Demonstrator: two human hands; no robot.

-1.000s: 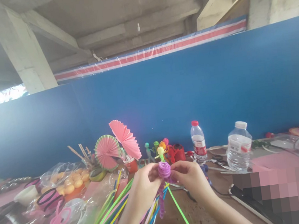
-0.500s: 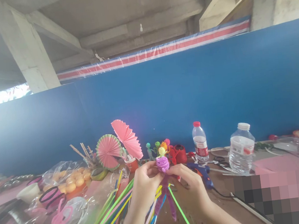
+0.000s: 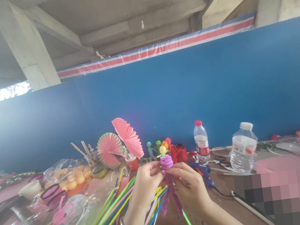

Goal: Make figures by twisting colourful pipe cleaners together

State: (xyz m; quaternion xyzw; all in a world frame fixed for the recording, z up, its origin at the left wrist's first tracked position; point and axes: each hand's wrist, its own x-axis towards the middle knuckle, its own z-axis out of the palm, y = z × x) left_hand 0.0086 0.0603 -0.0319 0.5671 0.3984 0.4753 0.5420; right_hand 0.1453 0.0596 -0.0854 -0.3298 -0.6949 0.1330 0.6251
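A purple pipe-cleaner figure (image 3: 167, 162) with a coiled round head and two dangling legs is held upright between my hands. My left hand (image 3: 149, 182) pinches it from the left, just below the head. From the other side, my right hand (image 3: 191, 184) grips the figure at the same height, its fingertips partly hidden. Below the legs lies a bright green pipe cleaner (image 3: 190, 224). Beside my left forearm spreads a bundle of coloured pipe cleaners (image 3: 107, 212). Small finished-looking figures (image 3: 158, 147) in several colours stand behind the purple one.
A blue glue gun (image 3: 205, 171) lies right of my right hand, with a red-capped bottle (image 3: 201, 142) and a larger white-capped bottle (image 3: 244, 150) behind. Pink paper fans (image 3: 128, 137) rise from a red cup (image 3: 132, 164). Plastic bags (image 3: 67, 173) cover the left side, and a blue partition (image 3: 165, 99) closes the back.
The purple figure has shifted slightly right and its legs have swung to the right. Both hands still hold it below the head; my right fingers have curled in closer. The view has moved slightly.
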